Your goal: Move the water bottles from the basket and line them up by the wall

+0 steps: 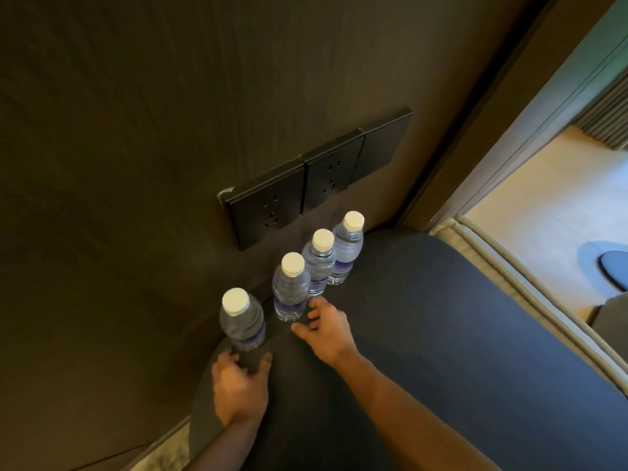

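Observation:
Three clear water bottles with white caps and blue labels stand in a row against the dark wall: one farthest right [346, 248], one in the middle [319, 263], one nearest [290, 287]. A fourth bottle [242, 322] stands upright at the left end of the row, and my left hand [239, 385] grips its base. My right hand [324, 329] hovers with fingers spread just in front of the nearest standing bottle, holding nothing. No basket is in view.
The bottles stand on a dark round table [424, 351]. Three black socket plates [316, 180] sit on the wall just behind the row. A cushioned seat edge [482, 246] and a pale floor lie to the right.

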